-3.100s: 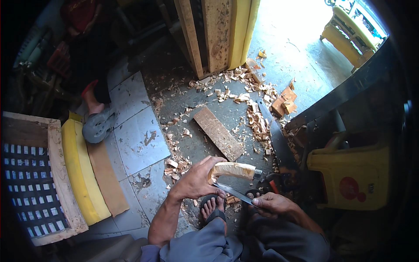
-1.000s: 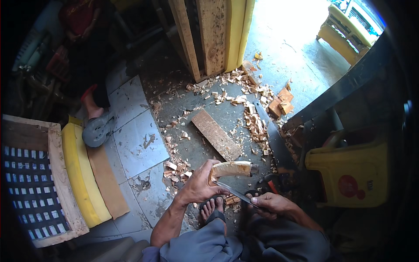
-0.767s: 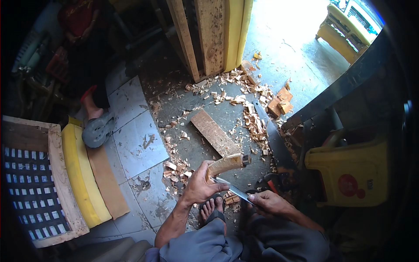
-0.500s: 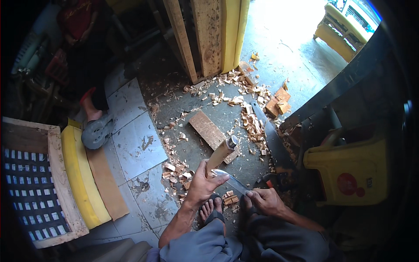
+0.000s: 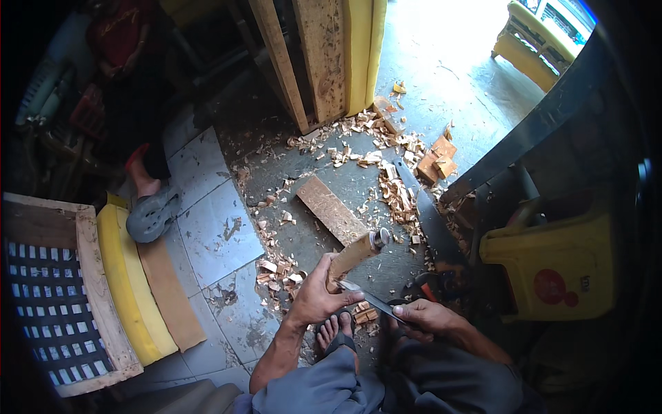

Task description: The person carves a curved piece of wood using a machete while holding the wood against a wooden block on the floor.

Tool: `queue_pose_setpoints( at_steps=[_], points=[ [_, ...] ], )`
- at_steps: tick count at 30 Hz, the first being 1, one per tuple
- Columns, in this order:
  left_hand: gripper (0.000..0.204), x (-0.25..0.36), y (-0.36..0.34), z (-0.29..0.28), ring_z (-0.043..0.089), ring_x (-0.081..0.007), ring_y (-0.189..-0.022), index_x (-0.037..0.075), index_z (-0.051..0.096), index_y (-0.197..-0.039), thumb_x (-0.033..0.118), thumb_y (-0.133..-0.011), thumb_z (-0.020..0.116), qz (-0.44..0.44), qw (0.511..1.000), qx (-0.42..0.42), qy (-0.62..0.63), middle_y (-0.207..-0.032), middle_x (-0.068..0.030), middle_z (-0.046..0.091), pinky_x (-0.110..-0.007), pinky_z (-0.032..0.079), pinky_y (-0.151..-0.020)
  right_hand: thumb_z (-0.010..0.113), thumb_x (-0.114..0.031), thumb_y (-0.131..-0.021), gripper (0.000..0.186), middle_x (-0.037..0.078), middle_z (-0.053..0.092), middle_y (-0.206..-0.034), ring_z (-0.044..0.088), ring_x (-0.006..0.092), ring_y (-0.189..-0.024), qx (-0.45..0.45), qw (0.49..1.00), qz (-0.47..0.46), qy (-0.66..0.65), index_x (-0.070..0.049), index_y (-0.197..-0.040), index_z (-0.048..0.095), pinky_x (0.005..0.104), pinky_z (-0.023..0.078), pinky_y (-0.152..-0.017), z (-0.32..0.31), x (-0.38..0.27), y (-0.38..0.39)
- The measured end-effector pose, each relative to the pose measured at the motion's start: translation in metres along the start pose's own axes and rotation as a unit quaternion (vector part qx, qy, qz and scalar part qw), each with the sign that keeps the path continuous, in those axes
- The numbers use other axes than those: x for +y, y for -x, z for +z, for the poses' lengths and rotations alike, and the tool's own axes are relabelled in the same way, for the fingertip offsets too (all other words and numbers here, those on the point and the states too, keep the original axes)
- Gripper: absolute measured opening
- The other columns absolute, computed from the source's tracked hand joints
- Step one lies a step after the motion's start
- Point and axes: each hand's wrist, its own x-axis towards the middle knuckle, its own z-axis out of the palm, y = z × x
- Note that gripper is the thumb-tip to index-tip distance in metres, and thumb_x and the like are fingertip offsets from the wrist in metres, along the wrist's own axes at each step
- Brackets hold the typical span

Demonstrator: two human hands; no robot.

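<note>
My left hand [image 5: 316, 298] is wrapped round a thick, pale wooden handle [image 5: 353, 257], whose far end carries a metal cap. The handle tilts up and away to the right. In my right hand [image 5: 429, 318] is a knife [image 5: 380, 303], its blade pointing left toward the handle. The blade's tip end meets the lower part of the wood beside my left thumb, which lies against the blade. Exactly how the edge bites is too small to tell. Beyond the handle, a flat wooden board [image 5: 329, 205] lies on the floor.
Wood chips [image 5: 396, 196] litter the floor, with a handsaw [image 5: 426, 207] among them. Offcuts [image 5: 437, 160] lie by the doorway. A yellow plastic stool [image 5: 548, 272] stands right. Left are a webbed wooden frame [image 5: 86, 228], yellow foam [image 5: 127, 283] and a seated person's foot [image 5: 146, 185].
The wooden handle's capped end has tipped right and slightly down. The knife blade has rolled, so its broad bright face shows less. Both hands keep their holds.
</note>
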Motion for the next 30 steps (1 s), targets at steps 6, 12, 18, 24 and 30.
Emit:
queue_pose_setpoints(
  at_steps=[6,12,18,24,30],
  points=[
    [0.050,-0.007,0.002,0.008,0.054,-0.0051,-0.064,0.000,0.047,-0.122,0.002,-0.084,0.080,-0.062,0.994,0.091,0.027,-0.087,-0.0027,0.061,-0.020,0.043,-0.053,0.049,-0.053,-0.105,0.057,0.000,0.051,-0.055,0.049,0.0094,-0.046,0.204,0.946,-0.129,0.216,-0.007,-0.075,0.061,0.0278,0.035,-0.044,0.015,0.001,-0.006],
    [0.043,-0.017,-0.002,0.002,0.047,-0.0048,-0.057,0.003,0.049,-0.118,0.000,-0.086,0.076,-0.043,0.991,0.063,0.112,-0.080,-0.0010,0.055,-0.022,0.035,-0.046,0.048,-0.054,-0.105,0.056,-0.002,0.051,-0.056,0.048,0.0087,-0.047,0.178,0.963,-0.119,0.165,-0.007,-0.079,0.063,0.0274,0.036,-0.045,0.020,-0.012,-0.003],
    [0.062,-0.008,-0.001,-0.003,0.057,-0.0082,-0.081,0.002,0.048,-0.130,0.008,-0.081,0.085,0.040,0.999,0.018,0.005,-0.099,-0.0018,0.056,-0.021,0.047,-0.069,0.045,-0.059,-0.104,0.058,-0.002,0.044,-0.052,0.041,0.0080,-0.042,-0.013,1.000,0.000,0.020,-0.012,-0.071,0.052,0.0253,0.030,-0.039,0.003,-0.010,0.002],
    [0.067,-0.004,0.002,-0.004,0.059,-0.0082,-0.090,0.002,0.046,-0.133,0.010,-0.080,0.086,0.020,0.998,0.024,-0.054,-0.102,-0.0022,0.057,-0.023,0.051,-0.078,0.047,-0.059,-0.103,0.059,-0.001,0.046,-0.053,0.043,0.0080,-0.043,0.006,1.000,0.010,0.014,-0.010,-0.072,0.055,0.0263,0.032,-0.040,0.003,-0.007,-0.001],
    [0.044,-0.017,0.004,-0.002,0.052,-0.0052,-0.057,0.001,0.048,-0.122,-0.001,-0.087,0.075,-0.076,0.993,0.055,0.075,-0.082,-0.0022,0.058,-0.022,0.042,-0.044,0.051,-0.055,-0.103,0.058,0.002,0.057,-0.057,0.056,0.0103,-0.052,0.167,0.965,-0.062,0.192,-0.005,-0.077,0.065,0.0309,0.042,-0.049,0.014,-0.013,-0.001]
  ],
)
